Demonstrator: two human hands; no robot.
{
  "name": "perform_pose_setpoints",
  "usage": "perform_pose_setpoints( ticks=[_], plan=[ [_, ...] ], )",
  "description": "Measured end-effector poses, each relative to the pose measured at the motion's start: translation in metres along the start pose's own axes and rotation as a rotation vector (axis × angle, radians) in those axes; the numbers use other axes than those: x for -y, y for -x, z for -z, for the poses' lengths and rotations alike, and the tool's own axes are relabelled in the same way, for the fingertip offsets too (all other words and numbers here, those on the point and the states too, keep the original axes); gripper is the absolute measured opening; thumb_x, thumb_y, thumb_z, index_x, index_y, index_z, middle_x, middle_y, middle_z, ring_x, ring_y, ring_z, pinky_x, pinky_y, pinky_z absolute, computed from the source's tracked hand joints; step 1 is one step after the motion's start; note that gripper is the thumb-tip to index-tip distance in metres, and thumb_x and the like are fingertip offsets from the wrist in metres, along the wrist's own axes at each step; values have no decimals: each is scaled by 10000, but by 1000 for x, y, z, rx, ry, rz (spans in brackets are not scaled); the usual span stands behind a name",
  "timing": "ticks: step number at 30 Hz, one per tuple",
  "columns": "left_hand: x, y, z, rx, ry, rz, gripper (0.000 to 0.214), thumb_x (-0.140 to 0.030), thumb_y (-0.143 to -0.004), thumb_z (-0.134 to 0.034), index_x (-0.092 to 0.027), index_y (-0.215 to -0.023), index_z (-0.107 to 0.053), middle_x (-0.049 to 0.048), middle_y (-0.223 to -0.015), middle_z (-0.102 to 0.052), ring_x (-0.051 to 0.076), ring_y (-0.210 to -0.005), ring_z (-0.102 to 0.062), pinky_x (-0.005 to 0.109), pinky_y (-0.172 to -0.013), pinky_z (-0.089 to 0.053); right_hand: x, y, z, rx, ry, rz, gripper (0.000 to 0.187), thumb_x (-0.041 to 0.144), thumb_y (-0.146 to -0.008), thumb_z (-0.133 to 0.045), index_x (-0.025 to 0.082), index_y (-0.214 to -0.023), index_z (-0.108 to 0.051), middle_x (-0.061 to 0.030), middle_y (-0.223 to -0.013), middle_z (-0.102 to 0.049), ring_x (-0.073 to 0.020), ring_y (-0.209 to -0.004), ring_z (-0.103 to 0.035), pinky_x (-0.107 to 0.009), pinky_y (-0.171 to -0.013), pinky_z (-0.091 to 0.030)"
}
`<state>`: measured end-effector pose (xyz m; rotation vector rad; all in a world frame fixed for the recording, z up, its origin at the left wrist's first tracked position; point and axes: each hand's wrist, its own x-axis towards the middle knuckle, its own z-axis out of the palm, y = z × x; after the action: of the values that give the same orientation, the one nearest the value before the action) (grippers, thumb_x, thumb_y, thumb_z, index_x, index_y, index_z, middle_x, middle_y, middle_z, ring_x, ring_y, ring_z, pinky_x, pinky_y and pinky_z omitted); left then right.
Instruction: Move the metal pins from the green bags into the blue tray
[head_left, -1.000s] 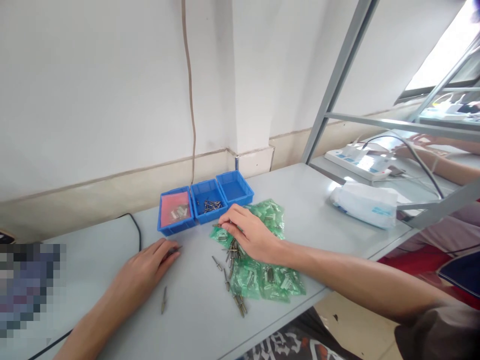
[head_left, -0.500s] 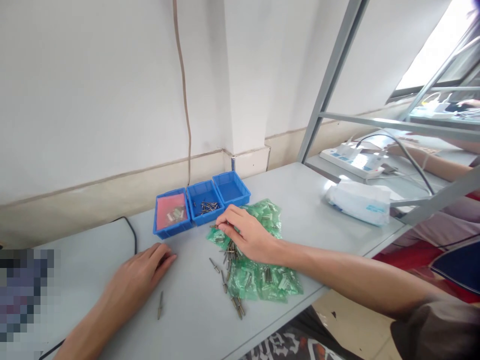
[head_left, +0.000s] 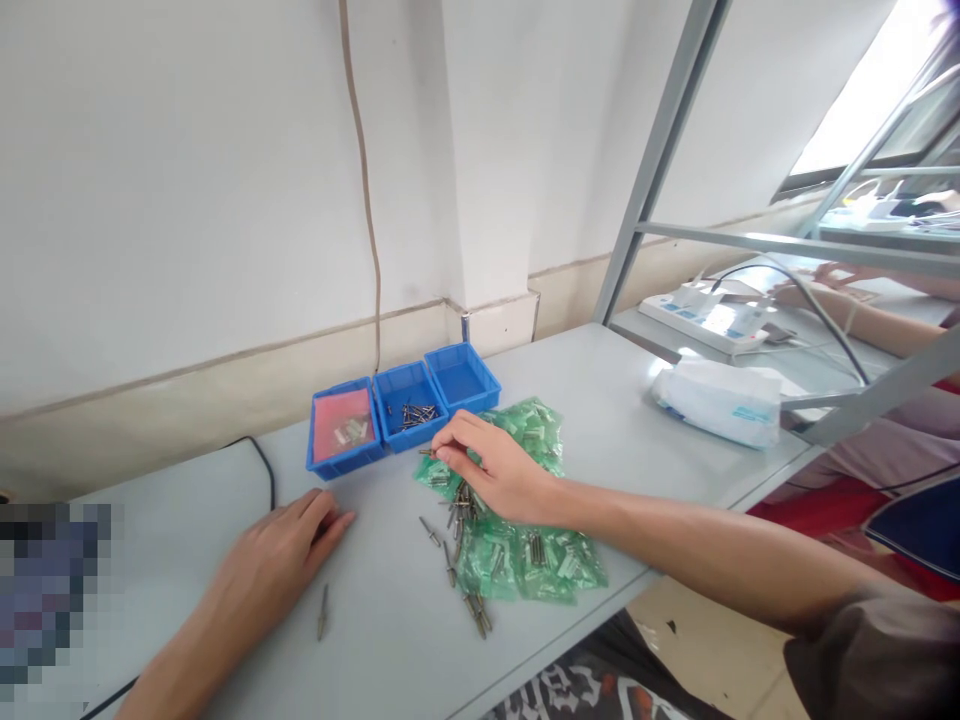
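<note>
The pin [head_left: 428, 452] sits pinched between the thumb and forefinger of the right hand [head_left: 495, 470]. It pokes out sideways from the fingertips [head_left: 444, 454], just above the table [head_left: 390, 630]. The other fingers of that hand curl loosely over it.

Right under those fingers, and trailing toward the person, lie the loose pins [head_left: 459, 510]. Some are on the table, some on the green bags [head_left: 525, 565] that spread beneath the palm and wrist.

Just beyond the fingertips stands the mid bin [head_left: 409, 438], with a small heap of the same pins in it. The left bin [head_left: 346, 464] touches it on one side and holds something pink with a few pale bits. The right bin [head_left: 480, 398] touches it on the other.

Going by how things lie, the work looks to be at an early stage. Few pins are in the mid bin, and many more lie outside it.

The left hand [head_left: 277, 545] lies palm down on the table, well to the side of the right fingers. Its fingers are stretched out, close together, and grip nothing that shows. A stray pin [head_left: 322, 612] lies near its wrist, on the person's side. A black cable [head_left: 264, 468] runs beyond its fingertips.

Far off to the right are a white packet [head_left: 720, 402] and a power strip [head_left: 705, 320]. Another person's arm [head_left: 862, 318] is there too.
</note>
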<state>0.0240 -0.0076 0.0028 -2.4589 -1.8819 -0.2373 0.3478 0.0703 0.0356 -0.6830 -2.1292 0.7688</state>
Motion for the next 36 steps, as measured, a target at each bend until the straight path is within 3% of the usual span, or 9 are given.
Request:
perform_pose_setpoints(
  ticks=[15, 36],
  plan=[
    [-3, 0, 6, 21, 20, 6, 422, -544, -1078, -380, -241, -806, -491, -16, -740, -591, 173, -641, -587, 294, -608, -353, -7, -1, -4, 18, -159, -116, 190, 311, -1099, -507, 217, -1056, -667, -39, -1048, -674, -174, -895, -603, -300, -746, -479],
    [-4, -1, 6, 36, 26, 7, 418, -547, -1076, -381, -243, -806, -479, -11, -749, -589, 181, -640, -579, 295, -616, -340, -8, 0, -6, -29, -187, -161, 187, 326, -1107, -482, 222, -1052, -627, -29, -1026, -657, -161, -821, -555, -301, -734, -467]
  ],
)
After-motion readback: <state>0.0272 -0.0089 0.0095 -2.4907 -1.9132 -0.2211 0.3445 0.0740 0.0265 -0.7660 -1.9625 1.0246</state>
